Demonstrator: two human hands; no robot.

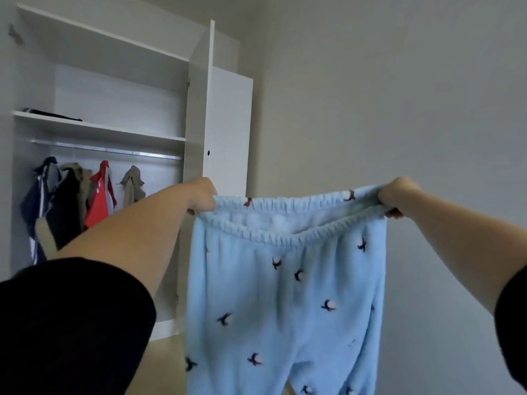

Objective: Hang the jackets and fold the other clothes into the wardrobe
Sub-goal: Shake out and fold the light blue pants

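I hold up a pair of light blue fleece trousers (285, 280) with small dark prints, stretched out by the elastic waistband. My left hand (203, 195) grips the waistband's left end and my right hand (397, 195) grips its right end. The legs hang down out of view. The white wardrobe (99, 129) stands open at the left. Several jackets (71, 201) hang from its rail (105, 149). A dark folded garment (52, 114) lies on the shelf above the rail.
The open wardrobe door (228, 132) stands edge-on just behind my left hand. A plain grey wall (399, 95) fills the right side. A strip of light floor (165, 363) shows below the wardrobe.
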